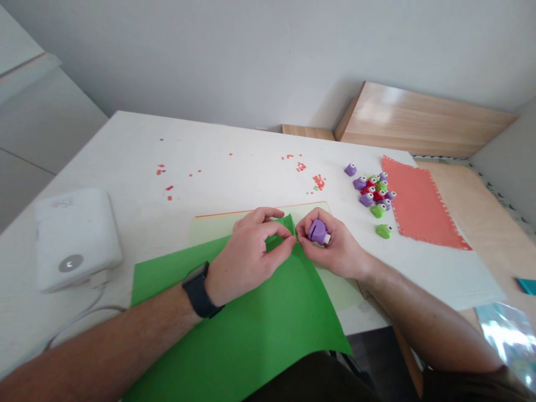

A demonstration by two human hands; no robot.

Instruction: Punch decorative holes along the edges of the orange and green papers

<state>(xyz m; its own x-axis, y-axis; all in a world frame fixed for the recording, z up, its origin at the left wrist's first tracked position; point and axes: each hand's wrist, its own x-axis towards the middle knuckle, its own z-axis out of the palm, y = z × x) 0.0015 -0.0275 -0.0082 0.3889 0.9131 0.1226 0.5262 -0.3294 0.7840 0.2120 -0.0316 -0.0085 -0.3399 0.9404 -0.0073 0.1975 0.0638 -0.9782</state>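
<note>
A large sheet of green paper (268, 318) lies in front of me, its near end hanging toward my lap. My left hand (255, 245), a dark watch on its wrist, has thumb and forefinger pinched on the paper's raised far corner. In my right hand (335, 245) a small purple craft punch (319, 231) with a white button rests in the palm. The right thumb and forefinger are closed at the edge of that same corner, close to the left fingertips. Pale green paper (341, 287) lies underneath.
Several purple, red and green punches (379, 210) cluster at the right, beside orange paper (427, 204) with notched edges. Orange paper bits (319, 182) are scattered across the white table (234, 184). At the left sits a white box-shaped device (77, 240) with a cable (90, 307).
</note>
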